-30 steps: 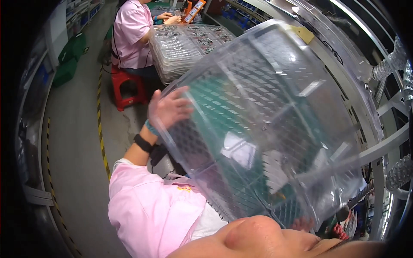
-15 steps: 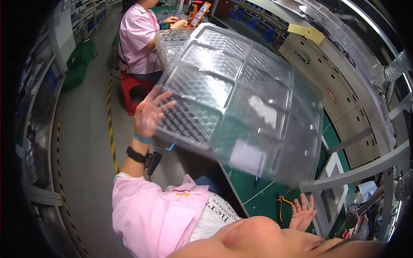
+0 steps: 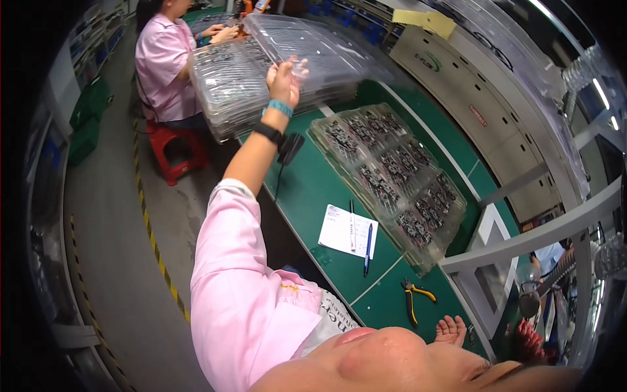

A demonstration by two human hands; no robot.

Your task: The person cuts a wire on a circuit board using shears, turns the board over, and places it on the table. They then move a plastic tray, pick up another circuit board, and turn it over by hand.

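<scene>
On top of a stack of clear trays (image 3: pixel 235 78) rests an empty clear plastic tray (image 3: pixel 313 46), its near edge pinched by the left hand (image 3: pixel 285 78). Well apart, the right hand (image 3: pixel 450 328) lies fingers spread on the green table (image 3: pixel 307 189), just beside yellow-handled pliers (image 3: pixel 415 299).
</scene>
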